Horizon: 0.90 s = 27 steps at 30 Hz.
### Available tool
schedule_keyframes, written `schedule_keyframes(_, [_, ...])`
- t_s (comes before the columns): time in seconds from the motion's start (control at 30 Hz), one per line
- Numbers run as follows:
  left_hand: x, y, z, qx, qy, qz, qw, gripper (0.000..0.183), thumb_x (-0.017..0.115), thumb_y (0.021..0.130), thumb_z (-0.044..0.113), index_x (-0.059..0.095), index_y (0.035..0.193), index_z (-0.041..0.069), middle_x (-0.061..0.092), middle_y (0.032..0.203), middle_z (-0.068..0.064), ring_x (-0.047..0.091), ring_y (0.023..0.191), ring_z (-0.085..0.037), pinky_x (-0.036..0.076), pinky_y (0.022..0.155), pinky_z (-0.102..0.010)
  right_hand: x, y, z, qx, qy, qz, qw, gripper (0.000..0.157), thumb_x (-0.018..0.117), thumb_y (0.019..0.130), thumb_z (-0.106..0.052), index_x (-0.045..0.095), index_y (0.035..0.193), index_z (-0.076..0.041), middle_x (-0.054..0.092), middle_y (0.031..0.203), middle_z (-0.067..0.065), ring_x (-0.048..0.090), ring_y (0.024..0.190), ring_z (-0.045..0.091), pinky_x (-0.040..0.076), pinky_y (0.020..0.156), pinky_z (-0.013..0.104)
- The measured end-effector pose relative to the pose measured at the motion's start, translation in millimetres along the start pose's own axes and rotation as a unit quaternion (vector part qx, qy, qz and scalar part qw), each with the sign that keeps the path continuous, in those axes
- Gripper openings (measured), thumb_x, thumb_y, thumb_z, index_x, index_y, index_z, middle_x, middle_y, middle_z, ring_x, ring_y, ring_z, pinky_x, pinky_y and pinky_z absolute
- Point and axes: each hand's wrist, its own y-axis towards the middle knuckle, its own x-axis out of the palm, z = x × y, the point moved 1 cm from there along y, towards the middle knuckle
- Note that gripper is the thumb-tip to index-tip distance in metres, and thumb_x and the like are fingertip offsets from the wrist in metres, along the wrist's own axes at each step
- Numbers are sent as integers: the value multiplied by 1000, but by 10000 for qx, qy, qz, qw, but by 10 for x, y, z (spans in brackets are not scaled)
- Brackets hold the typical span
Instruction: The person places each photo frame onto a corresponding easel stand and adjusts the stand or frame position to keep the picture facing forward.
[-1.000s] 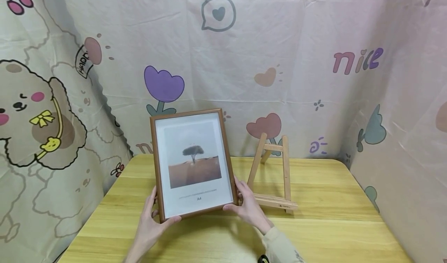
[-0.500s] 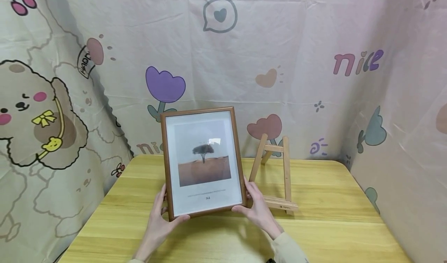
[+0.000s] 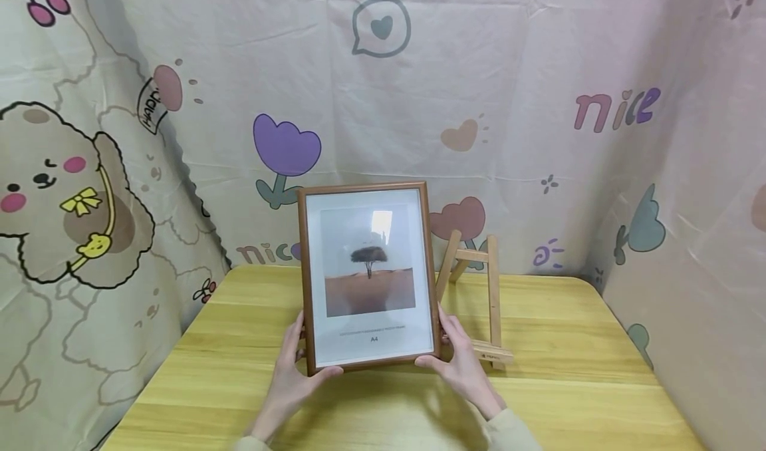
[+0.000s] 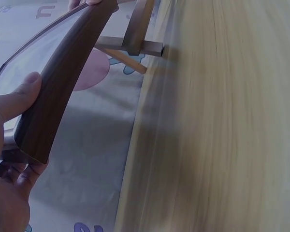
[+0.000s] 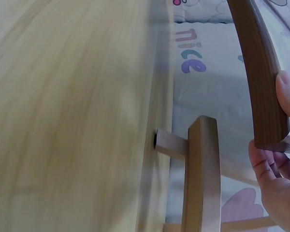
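Observation:
A brown-framed picture (image 3: 370, 265) of a lone tree, marked A4, is held up above the table in the head view, leaning slightly left at its top. My left hand (image 3: 292, 374) grips its lower left corner, thumb over the front edge and fingers behind. At the lower right corner my right hand (image 3: 465, 368) grips it the same way. Both wrist views show the frame's wooden edge (image 4: 63, 77) raised off the tabletop. Just right of the picture stands a small wooden easel (image 3: 494, 298), its left leg partly hidden by the frame and my right hand.
The light wood table (image 3: 556, 344) has rounded far corners. Behind it and at both sides hangs a pale cloth (image 3: 514, 58) printed with flowers, hearts and a cartoon bear. In the right wrist view the easel's ledge (image 5: 202, 179) is close to my right hand.
Both hands have carried the picture to the right, in front of the easel's left leg. It has turned more upright, and a light reflection now shows on its glass.

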Motion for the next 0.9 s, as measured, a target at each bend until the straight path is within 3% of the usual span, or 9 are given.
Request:
schedule_keyframes(0.17, [96, 17, 1, 122, -61, -65, 9999, 127, 96, 59, 13, 20, 161, 10, 48, 142, -14, 40, 118, 12, 53, 86, -21, -83, -44, 26, -121, -149, 186, 9996, 104, 90, 67, -10, 35, 154, 3, 60, 122, 11, 56, 100, 3, 56, 85, 23])
schedule_keyframes(0.37, [215, 54, 4, 466, -179, -144, 9986, 128, 96, 58, 12, 21, 161, 8, 48, 143, -16, 45, 115, 4, 54, 84, -24, -193, -102, 62, -203, -196, 366, 9989, 105, 90, 66, -8, 34, 154, 2, 60, 119, 12, 56, 100, 3, 56, 85, 22])
schedule_keyframes(0.63, [370, 126, 20, 748, -328, -283, 9963, 125, 96, 61, 16, 22, 160, 7, 47, 145, -17, 48, 112, -4, 53, 83, -25, -311, -162, 140, 150, -328, 499, 9981, 104, 91, 65, -7, 35, 152, 8, 58, 126, 17, 54, 102, -2, 55, 89, 18])
schedule_keyframes(0.73, [430, 147, 25, 778, -340, -341, 9958, 124, 96, 62, 17, 21, 161, 7, 46, 145, -17, 48, 114, -3, 54, 84, -25, -363, -179, 158, 260, -471, 519, 9972, 104, 91, 66, -8, 34, 153, 6, 56, 129, 20, 56, 102, 1, 57, 90, 23])
schedule_keyframes(0.9, [523, 182, 33, 762, -468, -392, 9952, 123, 95, 63, 17, 21, 161, 10, 48, 143, -15, 50, 114, -6, 55, 86, -25, -451, -207, 168, 360, -848, 567, 9941, 105, 92, 66, -13, 35, 153, 5, 57, 131, 21, 57, 108, 10, 58, 91, 43])
